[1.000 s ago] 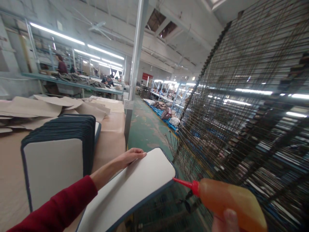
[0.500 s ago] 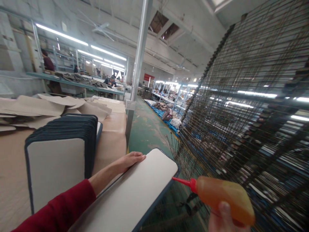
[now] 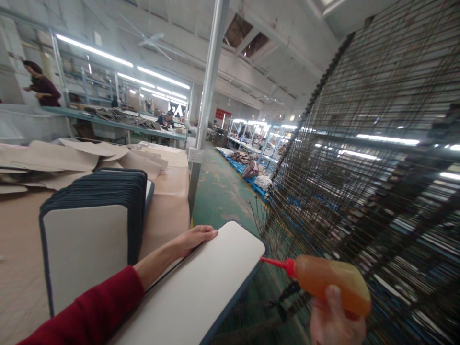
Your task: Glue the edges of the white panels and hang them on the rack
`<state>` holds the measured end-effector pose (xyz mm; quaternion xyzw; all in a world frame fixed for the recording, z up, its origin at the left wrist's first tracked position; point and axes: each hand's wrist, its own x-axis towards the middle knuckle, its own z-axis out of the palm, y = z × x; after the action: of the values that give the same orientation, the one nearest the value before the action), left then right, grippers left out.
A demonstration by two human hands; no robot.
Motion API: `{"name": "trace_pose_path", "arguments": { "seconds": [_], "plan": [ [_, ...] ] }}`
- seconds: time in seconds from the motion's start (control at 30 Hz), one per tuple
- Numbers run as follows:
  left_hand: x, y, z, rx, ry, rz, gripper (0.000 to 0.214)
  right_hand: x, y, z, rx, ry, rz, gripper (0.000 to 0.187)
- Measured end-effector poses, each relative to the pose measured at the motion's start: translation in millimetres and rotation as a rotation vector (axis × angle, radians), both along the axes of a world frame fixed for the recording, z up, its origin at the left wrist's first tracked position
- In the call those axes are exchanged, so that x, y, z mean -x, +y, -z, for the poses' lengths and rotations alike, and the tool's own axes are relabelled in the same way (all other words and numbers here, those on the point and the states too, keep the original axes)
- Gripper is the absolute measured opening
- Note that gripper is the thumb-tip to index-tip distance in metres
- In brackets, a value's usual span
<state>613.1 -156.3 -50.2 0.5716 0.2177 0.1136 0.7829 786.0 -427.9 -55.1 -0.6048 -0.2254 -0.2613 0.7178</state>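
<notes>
My left hand [image 3: 197,239] grips the left edge of a white panel [image 3: 212,278] with rounded corners and a dark blue border. The panel slants up and away, its near end running out of the bottom of the view. In my right hand [image 3: 336,316] is a glue bottle [image 3: 330,282], lying nearly level, filled with amber liquid. Its red nozzle [image 3: 276,263] points left, and the tip meets the panel's right edge near the far corner. Whether liquid is coming out cannot be seen. To the left, a stack of similar panels [image 3: 89,239] stands on edge.
The stack rests on a brown-covered table [image 3: 165,215], with loose beige sheets [image 3: 68,155] behind it. A metal post [image 3: 207,86] rises at the table's corner. On the right stands a wire rack [image 3: 341,158]. A person [image 3: 43,86] is at the far left beyond a long bench [image 3: 132,127].
The nozzle tip has slid slightly up along the panel's right edge toward the far corner. My left hand and the panel stay nearly still. The far-left person has moved left.
</notes>
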Motion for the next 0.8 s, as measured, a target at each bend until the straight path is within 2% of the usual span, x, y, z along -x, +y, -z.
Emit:
{"name": "trace_pose_path", "arguments": {
  "seconds": [0.17,0.33,0.53,0.8],
  "plan": [
    [-0.9,0.7,2.0,0.008,-0.01,0.005,0.051,0.3,2.2,8.3,-0.064,0.018,-0.02,0.042],
    [-4.5,1.9,2.7,0.01,0.004,-0.007,0.051,6.0,2.8,11.9,-0.119,0.133,-0.132,0.041],
    [-10.2,5.0,2.7,-0.005,-0.001,-0.024,0.055,9.4,4.4,15.7,-0.155,0.21,-0.2,0.038],
    [-20.7,8.7,3.8,-0.008,0.007,-0.05,0.059,4.4,1.2,27.3,-0.042,0.162,-0.174,0.042]
  ]
}}
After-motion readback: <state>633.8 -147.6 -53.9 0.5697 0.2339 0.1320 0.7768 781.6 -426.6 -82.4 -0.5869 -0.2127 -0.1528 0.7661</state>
